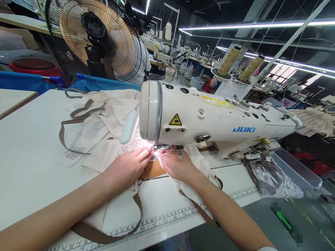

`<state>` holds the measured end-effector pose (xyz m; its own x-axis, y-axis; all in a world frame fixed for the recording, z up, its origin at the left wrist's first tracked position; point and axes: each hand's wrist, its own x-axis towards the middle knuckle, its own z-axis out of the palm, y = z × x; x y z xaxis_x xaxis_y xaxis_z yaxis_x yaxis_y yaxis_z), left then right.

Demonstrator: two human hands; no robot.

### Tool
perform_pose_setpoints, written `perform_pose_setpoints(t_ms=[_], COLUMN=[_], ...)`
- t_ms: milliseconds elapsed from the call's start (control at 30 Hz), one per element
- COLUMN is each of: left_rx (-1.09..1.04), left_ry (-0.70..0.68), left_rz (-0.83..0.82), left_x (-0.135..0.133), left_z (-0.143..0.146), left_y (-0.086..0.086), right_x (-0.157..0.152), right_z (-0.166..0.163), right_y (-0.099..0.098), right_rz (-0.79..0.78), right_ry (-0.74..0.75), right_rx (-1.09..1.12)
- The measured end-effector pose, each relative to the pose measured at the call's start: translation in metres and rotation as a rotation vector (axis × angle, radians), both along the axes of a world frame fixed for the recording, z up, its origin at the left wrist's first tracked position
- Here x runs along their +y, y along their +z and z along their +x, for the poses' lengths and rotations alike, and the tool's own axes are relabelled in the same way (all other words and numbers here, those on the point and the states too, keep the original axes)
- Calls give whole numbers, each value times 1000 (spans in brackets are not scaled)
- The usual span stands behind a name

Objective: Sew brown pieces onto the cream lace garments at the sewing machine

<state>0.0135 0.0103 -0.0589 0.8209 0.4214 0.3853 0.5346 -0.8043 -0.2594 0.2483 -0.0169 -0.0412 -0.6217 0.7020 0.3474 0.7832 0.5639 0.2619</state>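
Observation:
A white JUKI sewing machine stands across the table with its lit needle area low at its left end. My left hand is just left of the presser foot, its fingers closed together on cream fabric. On the other side, my right hand pinches the fabric edge close to the foot; its fingertips are partly hidden. Between the hands shows an orange-brown plate. A brown strap loops from the cloth below my left forearm, and another brown strap hangs beneath my right wrist.
More cream cloth with brown straps lies heaped behind my left hand. Printed ruler marks run along the table's front edge. A large fan stands behind, and a plastic-wrapped bundle sits at right beside a clear bin.

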Motion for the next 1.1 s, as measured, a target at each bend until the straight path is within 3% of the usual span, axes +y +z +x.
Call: perform_pose_setpoints(t_ms=[267, 500, 700, 867, 1100], left_rx=[-9, -14, -10, 25, -79], left_ry=[59, 40, 58, 70, 64], left_rz=[-64, 19, -106, -96, -66], left_x=[-7, -7, -6, -5, -28], left_z=[1, 3, 1, 2, -9], left_y=[-5, -3, -3, -3, 11], right_x=[-1, 0, -1, 2, -16], right_z=[2, 1, 2, 2, 15], right_y=[-2, -2, -6, -8, 16], right_rz=[-28, -20, -55, -79, -122], right_ry=[25, 22, 1, -9, -66], right_rx=[9, 15, 12, 33, 10])
